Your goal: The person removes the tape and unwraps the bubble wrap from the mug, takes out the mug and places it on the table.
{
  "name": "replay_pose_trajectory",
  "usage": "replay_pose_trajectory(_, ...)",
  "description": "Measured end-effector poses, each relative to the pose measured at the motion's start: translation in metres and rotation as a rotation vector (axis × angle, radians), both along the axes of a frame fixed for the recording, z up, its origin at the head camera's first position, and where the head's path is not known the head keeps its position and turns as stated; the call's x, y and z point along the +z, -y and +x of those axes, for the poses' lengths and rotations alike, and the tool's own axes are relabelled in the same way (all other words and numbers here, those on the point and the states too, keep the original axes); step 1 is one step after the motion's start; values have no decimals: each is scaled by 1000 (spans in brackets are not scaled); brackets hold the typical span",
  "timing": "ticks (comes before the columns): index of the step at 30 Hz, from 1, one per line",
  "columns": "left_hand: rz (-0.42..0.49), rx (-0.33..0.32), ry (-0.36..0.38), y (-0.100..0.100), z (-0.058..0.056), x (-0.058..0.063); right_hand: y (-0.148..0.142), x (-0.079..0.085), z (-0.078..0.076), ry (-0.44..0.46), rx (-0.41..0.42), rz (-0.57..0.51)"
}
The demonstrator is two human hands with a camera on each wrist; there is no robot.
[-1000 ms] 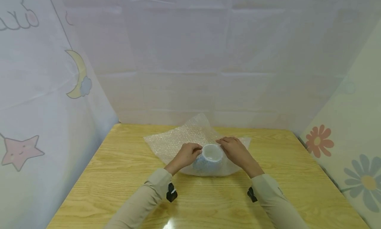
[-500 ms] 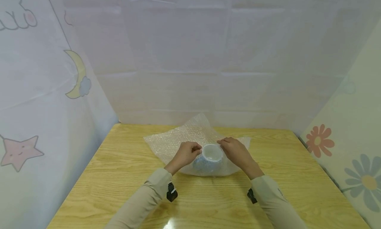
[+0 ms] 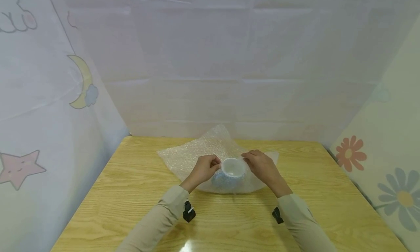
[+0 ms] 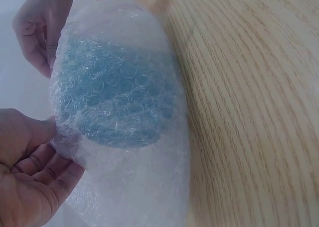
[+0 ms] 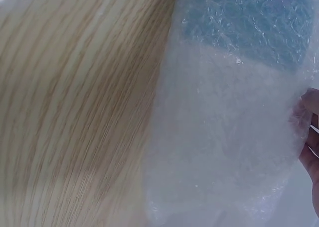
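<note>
A blue bowl-like vessel [image 4: 117, 95] with a round white top [image 3: 233, 168] stands on a sheet of bubble wrap [image 3: 197, 153]. The front part of the wrap is folded up over its near side, and the blue shows through the bubbles. My left hand [image 3: 205, 169] pinches the wrap's raised edge between thumb and fingers, just left of the white rim. On the right of the rim, my right hand [image 3: 260, 167] pinches the same edge, also seen in the right wrist view, where the fingers [image 5: 310, 107] are partly cut off by the frame.
The wooden table [image 3: 137, 193] carries the wrap near its far middle. Behind it hangs a pale creased backdrop [image 3: 203, 62]. Printed sheets with a moon [image 3: 82, 82] and flowers [image 3: 351, 153] flank both sides. A black wrist camera [image 3: 189, 211] sits on the left sleeve.
The right hand has shifted very slightly right, widening its gap from the rim. Both hands keep their pinch on the wrap, and the vessel stays in place.
</note>
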State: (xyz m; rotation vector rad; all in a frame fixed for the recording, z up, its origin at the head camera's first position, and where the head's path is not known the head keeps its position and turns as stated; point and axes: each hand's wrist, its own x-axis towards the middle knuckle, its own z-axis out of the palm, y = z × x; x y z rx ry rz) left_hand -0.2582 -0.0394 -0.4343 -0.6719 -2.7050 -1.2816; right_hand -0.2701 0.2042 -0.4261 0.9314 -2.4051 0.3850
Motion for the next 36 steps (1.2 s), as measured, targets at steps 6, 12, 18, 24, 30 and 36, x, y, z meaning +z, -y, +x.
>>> replay_pose_trajectory(6,-5,-2,-15,2,2,-1,-3,0,0,-30,6,-19)
replay_pose_trajectory(12,0,-3,-26,2,4,0,-5,1,3,-87,15,-47)
replay_pose_trajectory(18,14,-7,-33,3,6,3,-9,1,5,-119,23,-73)
replay_pose_trajectory(24,28,-9,-58,4,8,4,-12,3,8,-162,34,-119)
replay_pose_trajectory(30,41,-6,-83,5,14,5,-15,3,12,-217,33,-146)
replay_pose_trajectory(36,73,-15,-114,10,20,6,-19,3,19,-242,16,-197)
